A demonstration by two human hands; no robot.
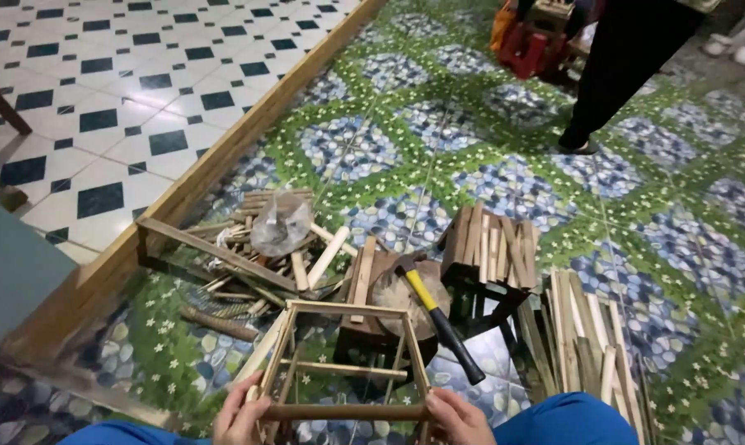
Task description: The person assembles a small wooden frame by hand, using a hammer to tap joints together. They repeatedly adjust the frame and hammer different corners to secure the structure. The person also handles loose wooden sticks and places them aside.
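Head view: both hands [242, 412] [457, 417] grip a wooden frame [347, 363] near a clear plastic bag [280, 224].

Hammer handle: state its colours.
Hammer handle: yellow by the head, black at the grip; head view.

I see a bare, matt square wooden frame [345, 363], a yellow-and-black rubbery-handled hammer [435, 311], and a glossy patterned tiled floor [405, 124].
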